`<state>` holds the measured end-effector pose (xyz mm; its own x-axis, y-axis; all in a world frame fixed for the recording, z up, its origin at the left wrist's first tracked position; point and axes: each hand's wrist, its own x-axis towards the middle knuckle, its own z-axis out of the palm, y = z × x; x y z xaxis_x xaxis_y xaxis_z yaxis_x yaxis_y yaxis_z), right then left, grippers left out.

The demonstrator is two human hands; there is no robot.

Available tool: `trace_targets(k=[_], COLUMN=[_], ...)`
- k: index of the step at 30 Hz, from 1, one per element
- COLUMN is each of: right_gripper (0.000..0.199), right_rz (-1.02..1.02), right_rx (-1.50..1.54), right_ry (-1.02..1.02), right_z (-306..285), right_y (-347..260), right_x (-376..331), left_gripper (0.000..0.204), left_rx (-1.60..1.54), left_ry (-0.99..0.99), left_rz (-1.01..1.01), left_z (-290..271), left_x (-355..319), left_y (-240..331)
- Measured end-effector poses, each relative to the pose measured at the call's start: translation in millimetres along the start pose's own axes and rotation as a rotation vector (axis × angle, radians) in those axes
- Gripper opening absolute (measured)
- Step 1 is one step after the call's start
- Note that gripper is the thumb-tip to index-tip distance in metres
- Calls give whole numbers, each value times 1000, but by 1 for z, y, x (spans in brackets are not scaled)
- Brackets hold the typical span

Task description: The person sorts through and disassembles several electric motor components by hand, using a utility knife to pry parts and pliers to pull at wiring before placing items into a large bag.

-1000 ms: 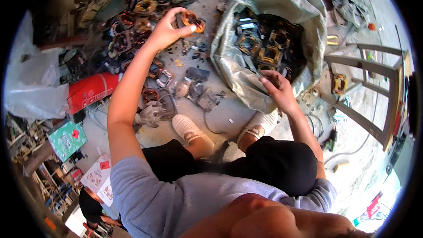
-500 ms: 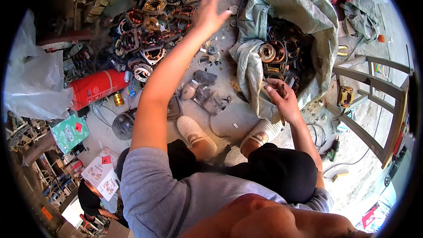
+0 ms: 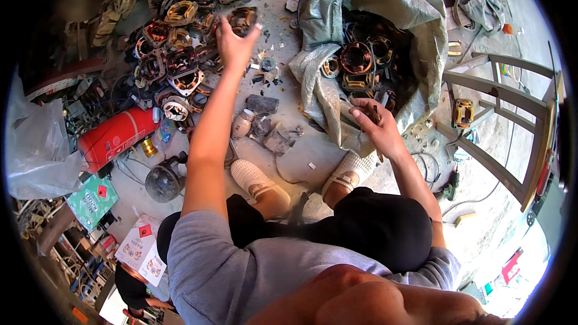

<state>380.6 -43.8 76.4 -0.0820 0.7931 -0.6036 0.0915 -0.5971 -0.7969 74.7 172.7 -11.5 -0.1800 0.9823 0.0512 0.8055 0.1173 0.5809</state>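
My left hand [image 3: 235, 48] reaches forward to the pile of motor stators. Thumb and fingers are around a dark stator [image 3: 243, 19] with copper windings, at the pile's right edge. My right hand [image 3: 380, 127] is closed on a thin dark brown rod [image 3: 377, 113]; its exact kind is not clear. That hand rests at the near rim of a grey-green woven sack [image 3: 314, 63], its fingertips against the cloth. Inside the open sack lie several stators, including a round copper-wound one [image 3: 356, 58].
More stators [image 3: 180, 60] are heaped at the left, beside a red cylinder [image 3: 117, 138]. Broken parts [image 3: 280, 138] lie on the floor before my feet. A wooden-edged metal stool frame [image 3: 512, 105] stands right, with a stator [image 3: 463, 113] by it. Another person [image 3: 132, 289] is at lower left.
My left hand has moved left from beside the sack to the pile and taken hold of a stator. A round coil that was blurred in the sack has settled. My right hand stays at the rim.
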Motion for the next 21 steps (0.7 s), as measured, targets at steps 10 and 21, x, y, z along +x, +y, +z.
trace_targets(k=[10, 21], right_gripper=[37, 36], right_rz=[-56, -18], right_rx=[71, 32], right_ry=[3, -35], right_z=[20, 15], right_y=[-13, -9], right_x=[10, 6], left_gripper=[127, 57], left_rx=[-491, 227], left_ry=[-265, 72], left_rz=[641, 165], left_z=[42, 46], left_x=[-93, 66], left_y=[135, 2])
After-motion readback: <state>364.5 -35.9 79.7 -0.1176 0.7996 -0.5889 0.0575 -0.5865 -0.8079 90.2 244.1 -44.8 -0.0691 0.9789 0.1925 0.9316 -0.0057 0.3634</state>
